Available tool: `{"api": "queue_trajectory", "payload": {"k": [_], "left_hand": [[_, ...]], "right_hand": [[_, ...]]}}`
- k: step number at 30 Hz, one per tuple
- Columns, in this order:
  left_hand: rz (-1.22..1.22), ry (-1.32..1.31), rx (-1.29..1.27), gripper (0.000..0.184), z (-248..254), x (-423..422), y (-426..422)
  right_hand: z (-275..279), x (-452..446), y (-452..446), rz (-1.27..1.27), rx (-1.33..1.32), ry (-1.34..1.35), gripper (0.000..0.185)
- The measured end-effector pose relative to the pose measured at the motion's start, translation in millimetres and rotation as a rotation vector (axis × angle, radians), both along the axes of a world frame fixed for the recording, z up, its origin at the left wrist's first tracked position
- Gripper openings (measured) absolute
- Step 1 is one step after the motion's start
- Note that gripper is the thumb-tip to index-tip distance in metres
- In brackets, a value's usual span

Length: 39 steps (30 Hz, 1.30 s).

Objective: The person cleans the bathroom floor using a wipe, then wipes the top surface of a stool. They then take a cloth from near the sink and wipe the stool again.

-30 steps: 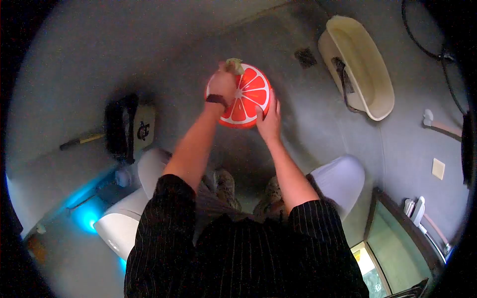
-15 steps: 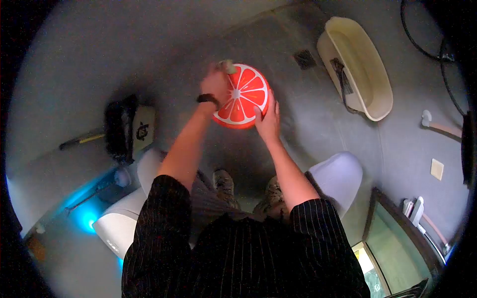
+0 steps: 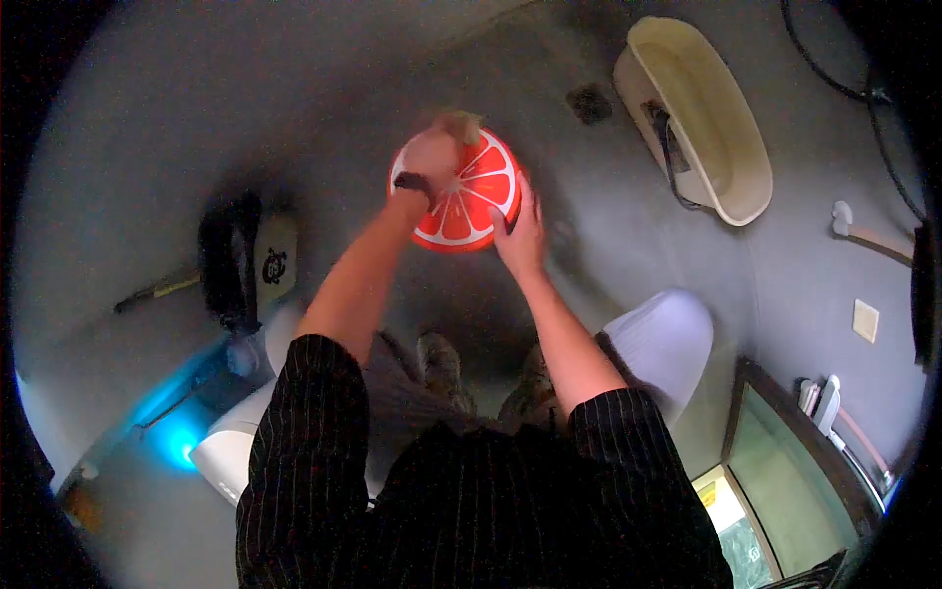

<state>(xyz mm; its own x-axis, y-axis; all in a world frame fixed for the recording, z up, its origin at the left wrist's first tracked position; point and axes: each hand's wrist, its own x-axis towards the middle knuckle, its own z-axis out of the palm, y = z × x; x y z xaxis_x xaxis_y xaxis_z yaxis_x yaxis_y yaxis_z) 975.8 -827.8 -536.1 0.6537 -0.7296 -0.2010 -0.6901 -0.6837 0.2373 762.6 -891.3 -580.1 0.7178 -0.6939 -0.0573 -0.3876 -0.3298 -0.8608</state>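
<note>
A thick round red disc, its top printed like a grapefruit slice, is in front of me above the grey floor. My right hand grips its right edge, thumb on the printed face and fingers along the side. Over the upper left part of the face is my left hand, smeared by motion, with a dark band at the wrist. Its fingers are closed on a small pale yellowish thing, too blurred to name, at the disc's far edge. The hand hides part of the print.
A long cream tub stands at the upper right by the wall, near a dark floor drain. At left are a black bag-like object and a white rounded fixture beside a blue light. My knees and shoes are below.
My left hand has moved further over the disc's face with the pale thing. The disc and my right hand sit slightly further left in view; the right hand's grip stays.
</note>
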Motion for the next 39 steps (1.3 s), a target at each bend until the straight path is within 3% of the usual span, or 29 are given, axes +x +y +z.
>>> {"api": "queue_trajectory", "payload": {"k": [2, 3, 4, 6, 8, 9, 12, 14, 16, 18, 21, 24, 27, 28, 30, 33, 39], "left_hand": [[-0.286, -0.040, 0.098, 0.060, 4.9, -14.8, -3.2], [-0.357, -0.022, -0.088, 0.059, -10.6, 7.3, 5.0], [-0.130, 0.191, 0.291, 0.056, 23.0, 12.3, -8.5], [-0.208, 0.094, -0.021, 0.032, 10.7, -0.6, 0.4], [-0.422, 0.009, -0.005, 0.032, -55.2, -28.7, 5.5], [-0.556, 0.155, -0.072, 0.034, -21.5, -40.4, 4.8], [-0.388, 0.090, 0.054, 0.037, 2.3, -28.1, -4.8], [-0.391, 0.053, -0.020, 0.040, 2.4, -43.4, -0.5], [-0.623, 0.056, -0.196, 0.042, -15.0, -57.6, 14.8], [-0.625, 0.059, -0.137, 0.045, -16.9, -59.9, 16.8], [-0.595, 0.104, -0.022, 0.045, 13.3, -68.6, 9.5], [-0.625, 0.049, -0.158, 0.048, -4.6, -76.8, 42.0], [-0.617, 0.085, -0.052, 0.051, 2.4, -77.5, 40.4], [-0.600, 0.085, -0.040, 0.052, 5.9, -79.3, 40.3], [-0.554, 0.099, -0.020, 0.054, -0.2, -84.8, 41.3], [-0.623, -0.078, -0.010, 0.055, -2.9, -92.5, 58.1], [-0.504, 0.044, 0.052, 0.054, 10.7, -100.5, 40.4]], "right_hand": [[-2.9, 5.0, -1.1, 0.001, -0.002, -0.026, 0.082], [-0.5, 4.2, 0.5, -0.016, 0.007, -0.035, 0.083], [0.9, 1.6, 1.5, -0.036, 0.013, -0.047, 0.083], [2.0, 1.7, -0.2, -0.021, 0.064, -0.007, 0.084], [-5.6, 2.1, 2.3, -0.056, 0.039, -0.035, 0.089], [-6.2, 1.5, 3.7, -0.054, 0.044, -0.030, 0.089], [-6.1, -2.9, 4.5, -0.061, 0.040, -0.049, 0.090], [-6.1, 0.9, 4.2, -0.055, 0.047, -0.060, 0.089], [1.6, -2.0, 3.3, -0.065, 0.183, -0.019, 0.086], [-5.8, -4.9, 3.5, -0.011, -0.018, -0.025, 0.093], [-10.2, -5.7, -0.1, 0.000, 0.022, -0.009, 0.093], [2.9, -8.2, -7.3, 0.042, 0.163, 0.125, 0.096], [8.2, -7.6, -10.9, 0.085, 0.200, 0.214, 0.099], [4.4, -8.0, -8.1, 0.086, 0.203, 0.215, 0.099], [-2.4, -10.1, -8.9, 0.161, 0.001, -0.066, 0.103], [-10.3, -11.5, -14.7, 0.161, 0.078, 0.032, 0.107], [3.9, -15.2, -16.0, 0.187, 0.119, 0.131, 0.107]]}}
